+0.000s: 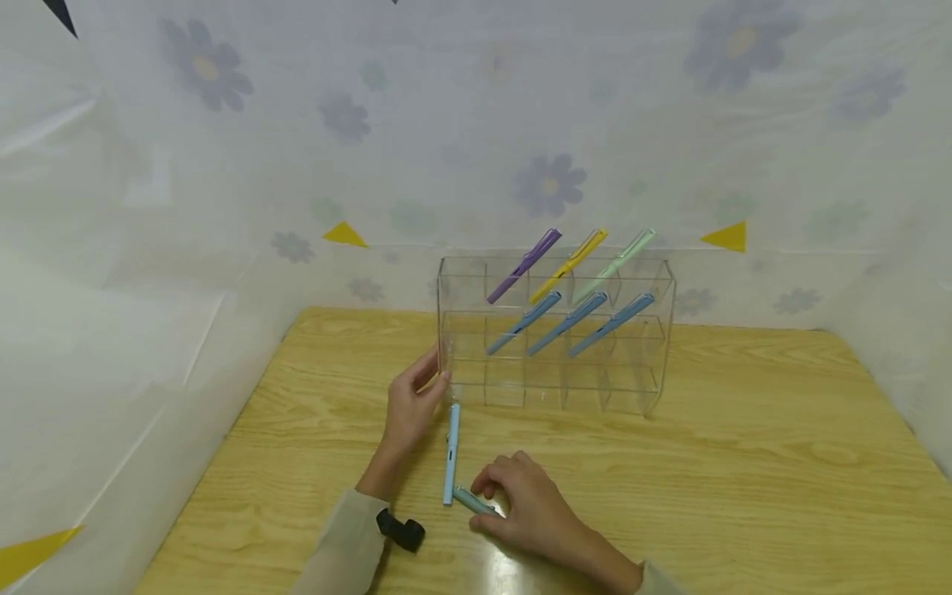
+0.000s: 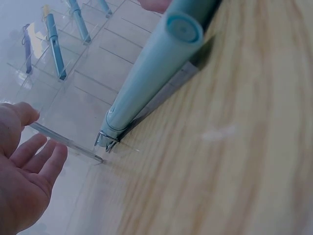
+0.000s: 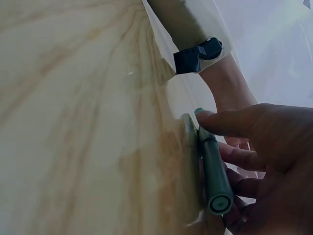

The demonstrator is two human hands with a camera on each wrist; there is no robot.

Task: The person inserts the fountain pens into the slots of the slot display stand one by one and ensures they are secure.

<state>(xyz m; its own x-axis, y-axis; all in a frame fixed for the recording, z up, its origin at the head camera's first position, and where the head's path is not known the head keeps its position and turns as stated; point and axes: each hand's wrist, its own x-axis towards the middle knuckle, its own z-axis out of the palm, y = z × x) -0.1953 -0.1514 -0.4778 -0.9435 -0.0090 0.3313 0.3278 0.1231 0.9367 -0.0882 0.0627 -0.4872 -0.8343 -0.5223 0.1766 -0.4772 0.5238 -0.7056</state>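
Observation:
A clear pen rack [image 1: 506, 397] stands on the table, with purple [image 1: 524, 266], yellow [image 1: 568, 264] and pale green [image 1: 616, 264] pens in its upper row and blue pens [image 1: 524, 324] in the row below. My left hand [image 1: 412, 401] holds the rack's left edge, thumb in front and fingers behind. A light blue pen [image 1: 450, 454] lies on the table beside that hand; it looms large in the left wrist view. With thumb and fingers, my right hand [image 1: 531, 504] pinches a green pen [image 3: 215, 176] low at the tabletop. Part of this pen is hidden by the hand in the head view.
The wooden table [image 1: 759, 463] has a flower-patterned sheet [image 1: 446, 107] behind it and plain sheeting at the sides. Yellow triangles [image 1: 725, 235] mark the back sheet. A black band [image 1: 402, 530] sits at the left sleeve's cuff.

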